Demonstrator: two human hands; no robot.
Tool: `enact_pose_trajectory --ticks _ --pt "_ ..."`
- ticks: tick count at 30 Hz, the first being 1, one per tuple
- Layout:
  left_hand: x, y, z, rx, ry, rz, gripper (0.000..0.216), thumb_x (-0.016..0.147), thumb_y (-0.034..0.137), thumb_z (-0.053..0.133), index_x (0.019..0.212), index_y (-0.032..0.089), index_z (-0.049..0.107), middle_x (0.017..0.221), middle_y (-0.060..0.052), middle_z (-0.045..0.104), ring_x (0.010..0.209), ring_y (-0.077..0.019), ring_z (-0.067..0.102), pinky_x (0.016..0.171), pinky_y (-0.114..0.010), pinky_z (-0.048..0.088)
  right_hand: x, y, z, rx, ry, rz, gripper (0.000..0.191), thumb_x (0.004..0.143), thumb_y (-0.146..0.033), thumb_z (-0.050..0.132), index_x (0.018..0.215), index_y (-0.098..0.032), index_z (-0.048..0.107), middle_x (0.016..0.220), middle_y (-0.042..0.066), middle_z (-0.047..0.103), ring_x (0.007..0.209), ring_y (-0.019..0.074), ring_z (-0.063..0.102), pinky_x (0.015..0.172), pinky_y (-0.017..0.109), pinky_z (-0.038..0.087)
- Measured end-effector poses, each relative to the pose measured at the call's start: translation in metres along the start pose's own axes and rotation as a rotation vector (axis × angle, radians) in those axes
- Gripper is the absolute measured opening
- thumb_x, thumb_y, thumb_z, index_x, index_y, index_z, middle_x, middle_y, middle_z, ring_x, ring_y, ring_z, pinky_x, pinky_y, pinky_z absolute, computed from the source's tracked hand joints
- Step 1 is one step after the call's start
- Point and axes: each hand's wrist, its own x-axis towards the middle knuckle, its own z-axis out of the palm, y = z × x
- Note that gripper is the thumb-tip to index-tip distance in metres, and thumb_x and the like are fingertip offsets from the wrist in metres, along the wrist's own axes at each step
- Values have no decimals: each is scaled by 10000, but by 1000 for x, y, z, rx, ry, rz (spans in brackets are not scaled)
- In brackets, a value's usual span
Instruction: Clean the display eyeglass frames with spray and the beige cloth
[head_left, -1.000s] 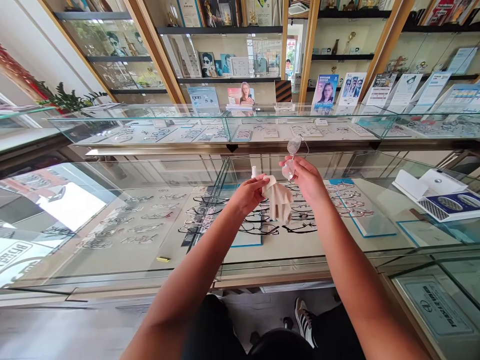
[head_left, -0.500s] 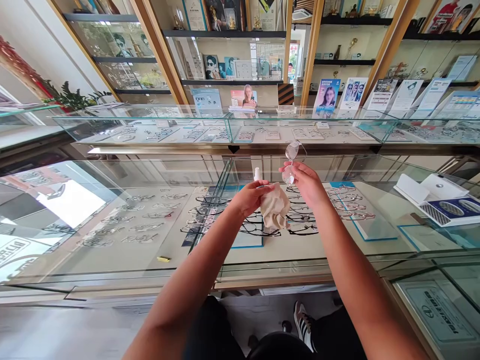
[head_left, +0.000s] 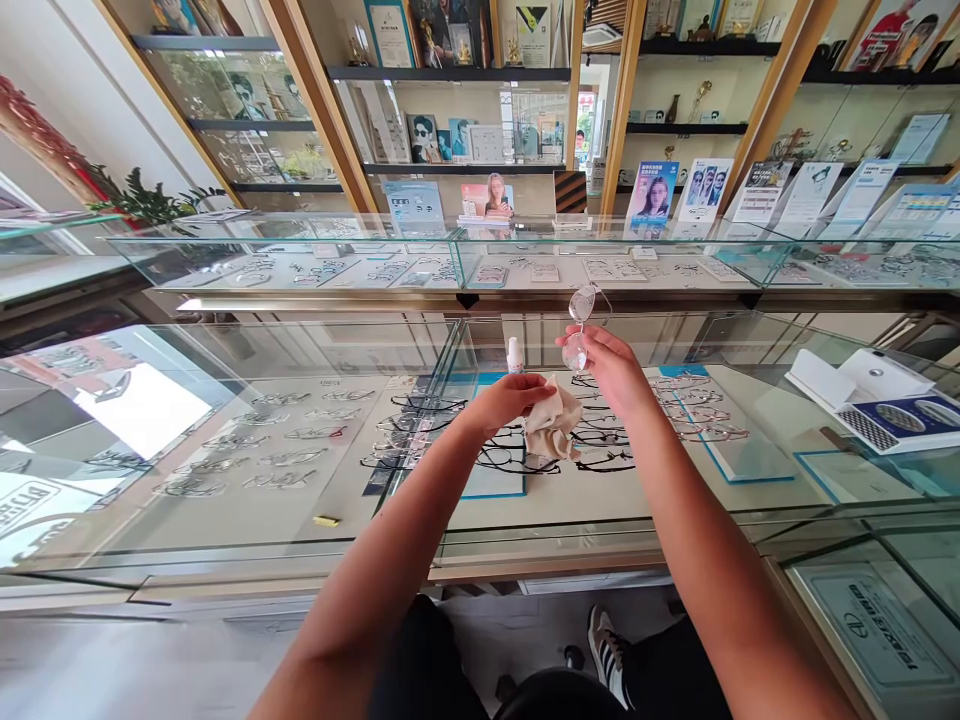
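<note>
Above the glass display counter point(head_left: 247, 545), my left hand point(head_left: 510, 400) is closed on a crumpled beige cloth point(head_left: 553, 425) that hangs down from the fingers. To its right and slightly higher, my right hand point(head_left: 606, 360) pinches a pair of eyeglasses point(head_left: 583, 304) by the lower lens. The glasses are turned on end, one clear lens above the other, and wet-looking spots show on the lenses. The cloth and the glasses are apart. Just behind my left hand stands a small white spray bottle point(head_left: 514, 355), its lower part partly hidden.
Rows of dark-framed glasses point(head_left: 510, 460) lie under the glass, with lighter frames point(head_left: 281, 455) to the left. An open white box point(head_left: 892, 400) stands at the right. A small yellow object point(head_left: 326, 521) lies front left. Behind runs a second glass case point(head_left: 315, 240).
My left hand has moved down a little with the cloth, and more of the spray bottle shows. My right hand holds the glasses almost in the same place.
</note>
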Motion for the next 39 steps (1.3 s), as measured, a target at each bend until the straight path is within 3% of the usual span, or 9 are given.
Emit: enact_pose_trajectory --ticks 6,18,23,28,34,39 --pt "0 12 1 -344 167 101 491 671 455 1107 904 171 782 870 -20 742 755 -123 666 713 -239 535 -1 -2 3 33 1 2 426 844 -643 922 1095 -306 857 1090 57 876 1160 289 772 965 419 557" --pt "-2 19 12 -581 176 161 388 783 320 1055 982 156 764 904 -25 760 771 -132 682 723 -246 543 -4 5 15 42 -34 89 530 731 -712 977 1061 -310 874 1159 29 857 1120 272 728 1002 401 554" --pt "-3 19 13 -578 163 166 375 801 324 1042 1018 164 780 941 -33 780 796 -138 704 756 -256 552 -5 4 19 26 -58 72 548 727 -710 984 1097 -323 869 1192 28 852 1187 284 718 1032 407 555" --pt "-6 18 16 -528 89 183 495 664 311 1122 1016 174 802 933 -30 796 804 -141 715 796 -263 561 -7 5 23 75 -97 97 552 724 -694 1002 1120 -326 886 1179 26 856 1083 252 734 940 376 585" --pt "-9 20 19 -415 -1 206 451 735 439 1081 982 152 837 901 -74 801 799 -162 696 779 -282 540 -10 8 26 126 -112 124 541 740 -671 1003 1148 -334 889 1200 38 855 1043 253 741 843 377 602" --pt "-10 16 20 -320 -31 212 501 754 596 1045 943 172 857 879 -64 783 768 -161 658 749 -288 505 -10 8 28 122 -125 124 540 750 -686 990 1149 -338 883 1224 51 861 1138 288 765 922 413 622"
